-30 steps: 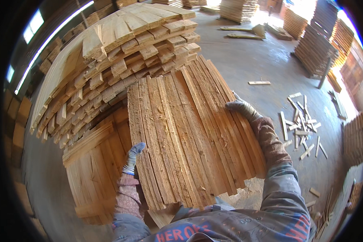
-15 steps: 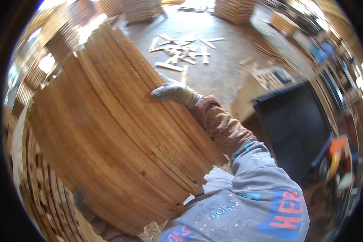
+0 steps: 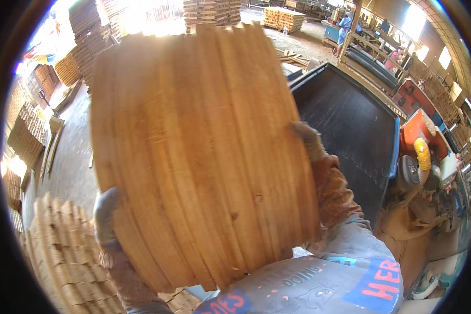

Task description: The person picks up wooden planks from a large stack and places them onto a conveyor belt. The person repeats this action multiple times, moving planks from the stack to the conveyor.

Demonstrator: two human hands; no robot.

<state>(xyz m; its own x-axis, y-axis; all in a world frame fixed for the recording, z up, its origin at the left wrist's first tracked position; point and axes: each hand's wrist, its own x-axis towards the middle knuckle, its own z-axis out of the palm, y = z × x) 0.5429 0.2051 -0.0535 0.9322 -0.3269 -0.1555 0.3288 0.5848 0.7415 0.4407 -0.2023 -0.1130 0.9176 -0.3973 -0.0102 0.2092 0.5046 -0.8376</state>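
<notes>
A wide layer of brown wooden boards [image 3: 199,152], laid side by side with uneven ends, is held up in front of me. My left hand [image 3: 108,212], in a grey glove, grips the layer's left edge with the thumb over the top face. On the opposite edge my right hand [image 3: 307,137], gloved too, clamps the boards with its thumb on top. The fingers of both hands are hidden beneath the wood. At lower left, below my left arm, stands a stack of boards [image 3: 63,256].
A black flat surface with a raised rim [image 3: 345,120] lies just right of the boards. Beyond it are an orange machine [image 3: 421,128] and a yellow hose [image 3: 423,157]. Stacked wood [image 3: 212,13] stands at the back. A person in blue [image 3: 344,26] is far off.
The layer of boards has swung rightward, toward the black surface, and sits straighter before me. My left hand has come up along its edge. The view has turned, and the scattered floor pieces are gone from sight.
</notes>
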